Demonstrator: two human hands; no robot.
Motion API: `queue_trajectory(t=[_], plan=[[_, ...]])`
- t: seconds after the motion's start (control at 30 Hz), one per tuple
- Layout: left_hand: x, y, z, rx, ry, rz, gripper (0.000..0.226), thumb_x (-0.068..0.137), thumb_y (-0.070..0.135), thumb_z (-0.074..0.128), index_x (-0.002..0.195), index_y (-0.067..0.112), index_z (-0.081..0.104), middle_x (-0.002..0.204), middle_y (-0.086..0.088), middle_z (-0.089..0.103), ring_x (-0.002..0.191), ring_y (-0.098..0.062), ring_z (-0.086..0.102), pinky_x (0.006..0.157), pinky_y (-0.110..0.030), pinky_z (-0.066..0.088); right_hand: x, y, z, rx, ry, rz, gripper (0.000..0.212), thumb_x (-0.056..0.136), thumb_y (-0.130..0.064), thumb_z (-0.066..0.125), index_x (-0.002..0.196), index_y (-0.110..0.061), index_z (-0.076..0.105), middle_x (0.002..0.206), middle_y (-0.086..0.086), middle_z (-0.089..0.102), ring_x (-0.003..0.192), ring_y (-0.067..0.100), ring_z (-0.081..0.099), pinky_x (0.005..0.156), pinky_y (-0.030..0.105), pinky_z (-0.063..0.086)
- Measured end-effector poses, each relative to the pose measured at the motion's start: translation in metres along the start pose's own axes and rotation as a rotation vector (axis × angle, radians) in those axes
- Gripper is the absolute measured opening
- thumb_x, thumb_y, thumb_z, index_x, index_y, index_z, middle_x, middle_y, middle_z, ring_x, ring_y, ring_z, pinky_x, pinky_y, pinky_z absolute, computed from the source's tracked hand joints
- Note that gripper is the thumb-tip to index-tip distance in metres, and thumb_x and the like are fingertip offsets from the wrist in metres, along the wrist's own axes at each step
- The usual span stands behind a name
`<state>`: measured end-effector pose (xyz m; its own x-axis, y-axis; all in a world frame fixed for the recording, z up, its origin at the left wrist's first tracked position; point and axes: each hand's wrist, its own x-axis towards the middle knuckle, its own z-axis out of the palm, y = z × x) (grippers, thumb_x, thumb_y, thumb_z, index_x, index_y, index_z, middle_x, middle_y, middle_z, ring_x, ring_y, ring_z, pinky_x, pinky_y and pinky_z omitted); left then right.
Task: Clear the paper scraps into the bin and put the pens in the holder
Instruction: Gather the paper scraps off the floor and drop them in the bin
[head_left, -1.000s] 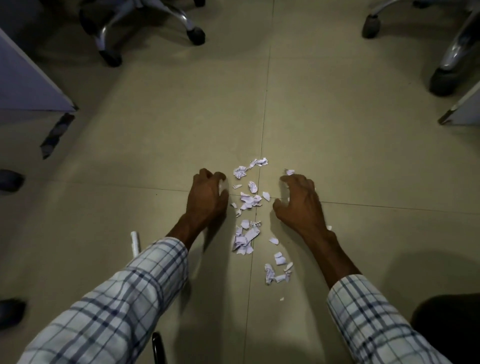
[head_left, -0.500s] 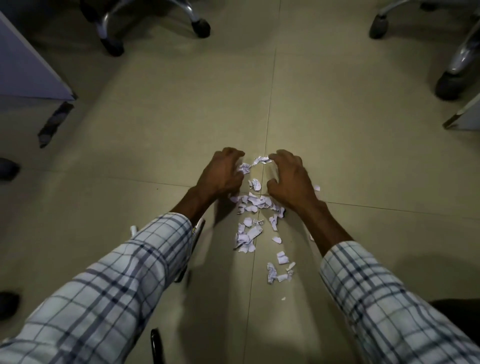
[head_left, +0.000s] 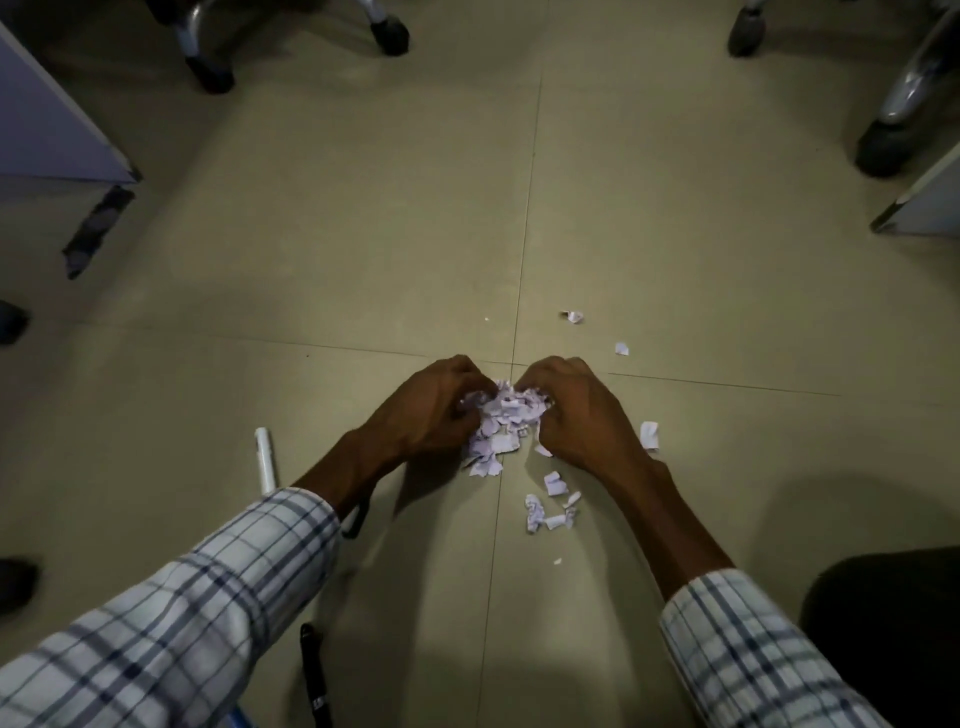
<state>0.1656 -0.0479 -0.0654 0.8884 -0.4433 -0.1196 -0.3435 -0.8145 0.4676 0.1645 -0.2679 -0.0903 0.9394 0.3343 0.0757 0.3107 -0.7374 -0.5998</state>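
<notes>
Beige tiled floor (head_left: 363, 249), dim light. Torn white paper scraps (head_left: 501, 421) bunched in a heap at the tile joint, centre; left hand (head_left: 426, 410) and right hand (head_left: 582, 415) each curl a closed grip round its sides. Stray bits (head_left: 534, 512) lie near and right. White pen (head_left: 265, 460), left of heap, and black pen (head_left: 314, 675), near edge, both run near-to-far. Bare tile beyond the hands; chair casters (head_left: 389, 28) at far edge.

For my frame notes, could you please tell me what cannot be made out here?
Head view:
Bin, holder: outside the frame.
Scraps: some covered by left hand and right hand; print too small.
White pen: lower end behind left sleeve.
Black pen: cut by bottom edge.
</notes>
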Motion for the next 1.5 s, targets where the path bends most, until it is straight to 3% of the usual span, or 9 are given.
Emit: queue_trajectory(t=[0.13, 0.23, 0.43, 0.73, 0.87, 1.0, 1.2, 1.37, 1.5], plan=[[0.012, 0.004, -0.008, -0.037, 0.113, -0.042, 0.038, 0.082, 0.034, 0.059, 0.117, 0.019, 0.067, 0.111, -0.005, 0.063, 0.097, -0.021, 0.061, 0.080, -0.033, 0.051, -0.004, 0.001, -0.013, 0.046, 0.131, 0.044, 0.048, 0.063, -0.007, 0.042, 0.101, -0.018, 0.070, 0.101, -0.004, 0.068, 0.097, 0.019, 0.056, 0.081, 0.033, 0.049], [0.035, 0.004, -0.015, -0.019, 0.093, -0.074, 0.055, 0.076, 0.039, 0.055, 0.127, 0.018, 0.060, 0.126, -0.009, 0.057, 0.112, -0.026, 0.054, 0.091, -0.034, 0.046, 0.017, 0.003, -0.031, 0.038, 0.218, 0.080, 0.054, 0.063, -0.002, 0.049, 0.112, -0.014, 0.066, 0.116, 0.003, 0.063, 0.108, 0.024, 0.054, 0.089, 0.037, 0.048], [0.056, -0.012, -0.020, 0.070, -0.069, -0.150, 0.086, 0.071, 0.049, 0.051, 0.149, 0.015, 0.035, 0.159, -0.013, 0.024, 0.143, -0.031, 0.026, 0.111, -0.039, 0.032, 0.057, 0.019, -0.044, -0.135, -0.111, 0.242, 0.078, 0.068, -0.017, 0.057, 0.144, -0.012, 0.043, 0.154, 0.010, 0.036, 0.138, 0.033, 0.032, 0.112, 0.045, 0.034], [0.013, -0.002, 0.004, -0.008, -0.166, 0.050, 0.062, 0.085, 0.054, 0.052, 0.141, 0.027, 0.047, 0.144, -0.001, 0.042, 0.128, -0.021, 0.041, 0.105, -0.040, 0.041, -0.017, 0.003, -0.020, 0.011, -0.112, 0.043, 0.065, 0.062, -0.021, 0.052, 0.125, -0.012, 0.062, 0.129, 0.003, 0.057, 0.114, 0.024, 0.049, 0.093, 0.036, 0.046], [-0.025, 0.010, 0.014, 0.046, -0.171, 0.077, 0.086, 0.071, 0.076, 0.062, 0.142, 0.032, 0.043, 0.143, 0.003, 0.036, 0.124, -0.016, 0.040, 0.097, -0.035, 0.047, -0.044, -0.004, -0.023, 0.000, -0.179, 0.084, 0.067, 0.070, -0.041, 0.060, 0.134, -0.023, 0.055, 0.133, -0.005, 0.050, 0.119, 0.015, 0.043, 0.093, 0.035, 0.047], [-0.030, 0.016, 0.016, 0.094, -0.208, 0.042, 0.102, 0.060, 0.070, 0.076, 0.147, 0.031, 0.037, 0.145, 0.001, 0.033, 0.128, -0.018, 0.039, 0.098, -0.031, 0.041, -0.056, -0.013, -0.024, -0.083, -0.232, 0.053, 0.085, 0.066, -0.055, 0.075, 0.141, -0.031, 0.044, 0.134, -0.005, 0.044, 0.120, 0.015, 0.040, 0.087, 0.035, 0.048], [-0.039, 0.024, 0.032, -0.111, -0.045, -0.029, 0.072, 0.067, 0.041, 0.085, 0.131, 0.021, 0.058, 0.126, -0.002, 0.051, 0.102, -0.017, 0.058, 0.085, -0.022, 0.048, -0.066, -0.032, -0.001, -0.130, -0.130, 0.105, 0.060, 0.077, -0.033, 0.076, 0.133, -0.023, 0.057, 0.126, 0.003, 0.048, 0.112, 0.020, 0.046, 0.080, 0.027, 0.040], [-0.049, 0.029, 0.038, -0.163, 0.091, -0.087, 0.025, 0.080, 0.031, 0.075, 0.100, 0.018, 0.068, 0.091, 0.003, 0.059, 0.076, -0.011, 0.053, 0.063, -0.018, 0.035, -0.072, -0.040, 0.017, -0.014, 0.025, 0.231, 0.005, 0.075, -0.007, 0.068, 0.079, -0.008, 0.065, 0.088, 0.007, 0.056, 0.080, 0.023, 0.058, 0.066, 0.027, 0.039], [-0.050, 0.032, 0.027, -0.154, 0.066, -0.088, 0.010, 0.078, 0.023, 0.073, 0.079, 0.014, 0.069, 0.075, -0.001, 0.062, 0.069, -0.015, 0.055, 0.058, -0.025, 0.033, -0.078, -0.043, 0.014, 0.012, 0.075, 0.255, 0.013, 0.069, -0.015, 0.051, 0.060, -0.005, 0.053, 0.066, 0.007, 0.055, 0.060, 0.020, 0.049, 0.059, 0.032, 0.034]])
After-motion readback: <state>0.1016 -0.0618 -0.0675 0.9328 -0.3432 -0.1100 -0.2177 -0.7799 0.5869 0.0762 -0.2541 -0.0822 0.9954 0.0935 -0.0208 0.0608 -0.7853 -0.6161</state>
